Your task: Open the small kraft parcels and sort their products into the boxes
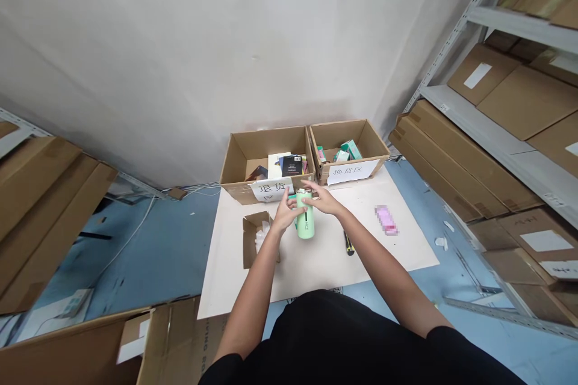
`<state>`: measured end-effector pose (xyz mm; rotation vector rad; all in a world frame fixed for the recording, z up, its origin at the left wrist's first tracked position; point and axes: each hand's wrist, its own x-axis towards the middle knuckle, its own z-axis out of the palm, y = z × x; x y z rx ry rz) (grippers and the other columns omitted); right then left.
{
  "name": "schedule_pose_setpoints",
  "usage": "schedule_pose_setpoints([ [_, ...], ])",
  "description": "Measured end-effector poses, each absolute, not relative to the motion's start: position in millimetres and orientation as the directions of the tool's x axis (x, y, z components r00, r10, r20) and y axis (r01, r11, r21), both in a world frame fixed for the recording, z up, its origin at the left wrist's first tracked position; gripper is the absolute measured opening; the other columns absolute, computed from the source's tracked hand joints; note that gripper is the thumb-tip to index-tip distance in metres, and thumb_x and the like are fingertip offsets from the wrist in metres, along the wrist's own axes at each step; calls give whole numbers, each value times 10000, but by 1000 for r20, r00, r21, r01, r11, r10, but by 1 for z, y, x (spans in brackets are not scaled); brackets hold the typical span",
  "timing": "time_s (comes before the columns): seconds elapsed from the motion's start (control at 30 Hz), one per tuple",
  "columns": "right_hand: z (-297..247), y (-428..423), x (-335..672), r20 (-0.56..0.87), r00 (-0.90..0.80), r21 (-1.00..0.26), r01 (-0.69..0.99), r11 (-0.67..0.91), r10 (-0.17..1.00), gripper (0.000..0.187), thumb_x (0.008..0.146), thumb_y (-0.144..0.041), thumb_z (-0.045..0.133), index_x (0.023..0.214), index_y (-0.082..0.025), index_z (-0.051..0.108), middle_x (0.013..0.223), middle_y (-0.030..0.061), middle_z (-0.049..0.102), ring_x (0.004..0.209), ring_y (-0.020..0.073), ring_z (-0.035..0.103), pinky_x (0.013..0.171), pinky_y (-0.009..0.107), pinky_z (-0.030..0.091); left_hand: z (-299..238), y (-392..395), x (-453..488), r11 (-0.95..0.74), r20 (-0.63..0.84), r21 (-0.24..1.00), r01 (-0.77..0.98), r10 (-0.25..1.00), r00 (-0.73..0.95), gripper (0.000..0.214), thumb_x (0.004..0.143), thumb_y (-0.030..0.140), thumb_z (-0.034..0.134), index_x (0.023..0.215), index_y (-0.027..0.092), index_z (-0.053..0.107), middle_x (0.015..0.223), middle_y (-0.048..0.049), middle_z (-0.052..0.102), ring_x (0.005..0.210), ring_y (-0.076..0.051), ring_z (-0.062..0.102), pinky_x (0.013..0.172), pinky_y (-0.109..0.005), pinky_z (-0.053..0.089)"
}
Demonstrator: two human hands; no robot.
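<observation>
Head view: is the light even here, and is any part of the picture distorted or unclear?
In the head view, the light looks soft, with a faint shadow low on the wall; in the head view, the right shelf leans steeply, likely from a wide lens; in the head view, the green bottle has a clear outline, but coarse squares hide the pink item.

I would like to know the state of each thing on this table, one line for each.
Green cup: roughly upright, between left hand and right hand; whether its top is shut, cannot tell.
Left box: open, partly filled.
Right box: open, partly filled.
Small box: open, white stuff inside.
Knife: lying down; blade unclear.
Pink thing: lying down, blurred.
</observation>
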<state>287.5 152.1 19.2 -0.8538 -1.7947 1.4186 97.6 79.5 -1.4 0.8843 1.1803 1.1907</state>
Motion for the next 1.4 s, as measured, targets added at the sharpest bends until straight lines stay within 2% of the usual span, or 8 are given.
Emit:
schedule_pose_setpoints([
  [0.3, -61, 160, 299, -71, -559, -954, 279, 107, 826, 432, 859, -402, 771, 1263, -249, 762, 1123, 73, 631, 1061, 239, 616, 1008, 427, 503, -93, 84, 100, 384, -381, 907, -176, 923, 48, 1120, 702, 326, 918, 1655, 254, 334, 1287, -123, 688, 1140, -228, 685, 1050, -445, 525],
  [0.4, -75, 158, 313, -133, -449, -948, 318, 19, 884, 412, 855, -399, 756, 1229, -227, 780, 1100, 79, 584, 1048, 246, 598, 995, 440, 506, -111, 114, 91, 424, -418, 903, 69, 905, -83, 696, 843, 355, 755, 1497, 212, 564, 1367, -154, 661, 1196, -258, 664, 1039, -439, 522],
  [0.53, -78, 147, 335, -159, -375, -946, 323, -32, 913, 402, 877, -417, 738, 1249, -270, 774, 1150, 79, 571, 1106, 255, 572, 1009, 444, 510, -127, 160, 75, 397, -348, 840, 371, 917, -192, 610, 778, 256, 757, 1375, 209, 643, 1386, -138, 634, 1329, -304, 555, 1135, -433, 433],
  [0.7, -64, 130, 359, -154, -358, -955, 293, -46, 921, 413, 895, -436, 735, 1283, -296, 757, 1212, 87, 551, 1146, 256, 565, 962, 410, 541, -146, 193, 70, 383, -387, 387, 839, 893, -229, 550, 765, 242, 742, 1303, 161, 660, 1424, -199, 519, 1258, -357, 546, 1033, -442, 470],
  [0.8, -53, 123, 369, -152, -327, -953, 297, -51, 933, 431, 923, -441, 688, 1331, -304, 716, 1260, 87, 540, 1170, 254, 559, 935, 388, 547, -150, 189, 73, 321, -325, 302, 898, 920, -220, 446, 808, 254, 713, 1245, 162, 692, 1382, -209, 516, 1267, -379, 506, 1011, -458, 472],
  [0.97, -39, 131, 370, -104, -173, -957, 285, -52, 979, 628, 927, -405, 639, 1525, -307, 475, 1275, 69, 540, 1118, 233, 585, 884, 356, 536, -147, 138, 79, 94, -137, 518, 850, 990, -26, 357, 869, 223, 656, 1220, 235, 720, 1554, -124, 492, 1479, -333, 382, 1194, -449, 379],
  [1.13, -23, 152, 331, 74, -97, -950, 297, 100, 993, 434, 968, -422, 588, 1378, -281, 589, 1306, 96, 554, 1202, 262, 567, 939, 376, 535, -152, 77, 92, 116, -130, 783, 611, 991, -21, 408, 882, 174, 606, 1250, 298, 733, 1584, -35, 536, 1494, -287, 443, 1233, -474, 373],
  [1.4, -33, 151, 249, 186, -178, -889, 389, 243, 966, 373, 1011, -409, 568, 1348, -277, 659, 1355, 119, 464, 1220, 262, 580, 1128, 442, 477, -166, 36, 114, 170, -98, 775, 609, 984, -149, 350, 905, 196, 600, 1185, 321, 770, 1411, -76, 652, 1433, -299, 506, 1235, -482, 377],
])
